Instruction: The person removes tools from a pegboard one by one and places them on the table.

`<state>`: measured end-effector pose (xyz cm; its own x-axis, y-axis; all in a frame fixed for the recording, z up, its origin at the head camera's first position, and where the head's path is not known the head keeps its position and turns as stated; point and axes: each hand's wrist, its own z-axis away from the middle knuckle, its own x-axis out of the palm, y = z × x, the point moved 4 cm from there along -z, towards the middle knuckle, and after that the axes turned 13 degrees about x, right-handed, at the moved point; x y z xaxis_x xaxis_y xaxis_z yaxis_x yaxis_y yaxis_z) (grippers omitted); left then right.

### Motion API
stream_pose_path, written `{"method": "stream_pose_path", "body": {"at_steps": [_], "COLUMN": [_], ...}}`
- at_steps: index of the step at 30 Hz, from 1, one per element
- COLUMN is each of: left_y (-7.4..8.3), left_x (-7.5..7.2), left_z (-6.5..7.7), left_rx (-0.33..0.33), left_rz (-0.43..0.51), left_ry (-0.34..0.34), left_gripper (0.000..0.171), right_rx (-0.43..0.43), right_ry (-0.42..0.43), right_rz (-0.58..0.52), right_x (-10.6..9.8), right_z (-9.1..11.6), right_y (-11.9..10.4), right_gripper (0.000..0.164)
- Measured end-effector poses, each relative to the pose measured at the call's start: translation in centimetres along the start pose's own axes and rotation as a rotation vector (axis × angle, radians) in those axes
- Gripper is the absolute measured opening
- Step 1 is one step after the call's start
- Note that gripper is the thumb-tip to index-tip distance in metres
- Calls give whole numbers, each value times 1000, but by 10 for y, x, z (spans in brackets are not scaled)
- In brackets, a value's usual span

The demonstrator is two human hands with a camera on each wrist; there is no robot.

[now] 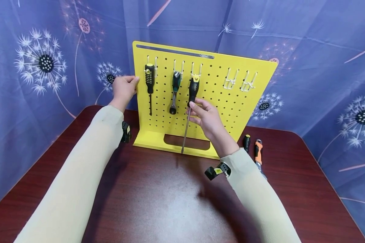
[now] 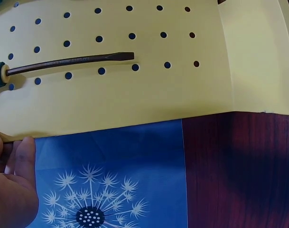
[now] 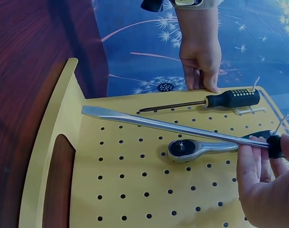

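Near the middle of a yellow pegboard (image 1: 161, 128), my right hand (image 1: 208, 116) grips a long flathead screwdriver (image 1: 194, 87) where its black handle meets the shaft. Its yellow-capped end is at a pair of white hooks, and the tip points down. In the right wrist view the silver shaft (image 3: 172, 126) stands out in front of the board. My left hand (image 1: 124, 89) pinches the board's left edge between thumb and fingers, as the left wrist view also shows. Beside that hand a shorter screwdriver (image 1: 150, 79) hangs on hooks. Between the two screwdrivers hangs a ratchet wrench (image 1: 174, 92).
Two pairs of bare white hooks (image 1: 230, 82) sit on the board's right side. Behind its right end, a black-handled tool (image 1: 246, 142) and an orange-handled tool (image 1: 258, 152) lie on the dark red table (image 1: 158, 189). A blue dandelion-print curtain (image 1: 182, 20) hangs behind.
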<state>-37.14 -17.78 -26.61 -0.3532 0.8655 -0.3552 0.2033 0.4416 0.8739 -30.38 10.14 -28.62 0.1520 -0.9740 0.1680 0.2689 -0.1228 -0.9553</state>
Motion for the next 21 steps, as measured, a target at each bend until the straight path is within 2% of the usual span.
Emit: {"method": "stream_pose_path", "body": {"at_steps": [5, 12, 21], "left_y": [0, -2, 0], "left_x": [-1, 0, 0], "left_z": [1, 0, 0], "left_rx": [14, -11, -3], "left_rz": [18, 14, 10], "left_ry": [7, -4, 4], "left_gripper": [34, 35, 34], "right_rx": [4, 10, -11], "right_ry": [-11, -24, -38], "right_rz": [-6, -15, 8], "right_x": [1, 2, 1], "right_z": [1, 5, 11], "right_y": [-1, -3, -4], "right_gripper": [9, 10, 9]}}
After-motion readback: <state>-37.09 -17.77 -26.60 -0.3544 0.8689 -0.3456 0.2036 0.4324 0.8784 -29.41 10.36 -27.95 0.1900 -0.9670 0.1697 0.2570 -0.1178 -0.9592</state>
